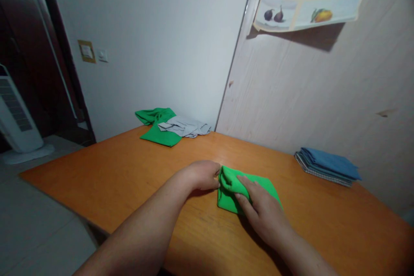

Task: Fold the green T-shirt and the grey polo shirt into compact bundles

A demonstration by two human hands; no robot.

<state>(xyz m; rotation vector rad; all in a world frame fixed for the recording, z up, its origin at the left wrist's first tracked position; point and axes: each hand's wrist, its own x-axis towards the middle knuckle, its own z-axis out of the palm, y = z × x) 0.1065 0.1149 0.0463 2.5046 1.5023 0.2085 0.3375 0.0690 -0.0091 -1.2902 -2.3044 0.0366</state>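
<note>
Between the two grips, on the counter (129,172), lies the green cloth (235,188), doubled into a compact block with a thick rolled fold on its upper face. The right grip (263,207) rests over it, partly open, fingers laid across the fold and thumb along its near side, probably to keep the layers from springing up; whether it pinches the fabric I cannot tell. The left grip (203,175) is half curled at the block's left edge, thumb and fingertips slightly parted there, seemingly to steady that end; how firmly it has hold, if at all, I cannot tell.

Ahead and left of the left grip, by the wall, a loose green garment (161,136) lies with a crumpled grey cloth (187,127) overlapping it, apparently just dropped there. Ahead and right of the right grip, the folded stack (330,164) sits squared up, blue uppermost, likely so its layers stay neat.
</note>
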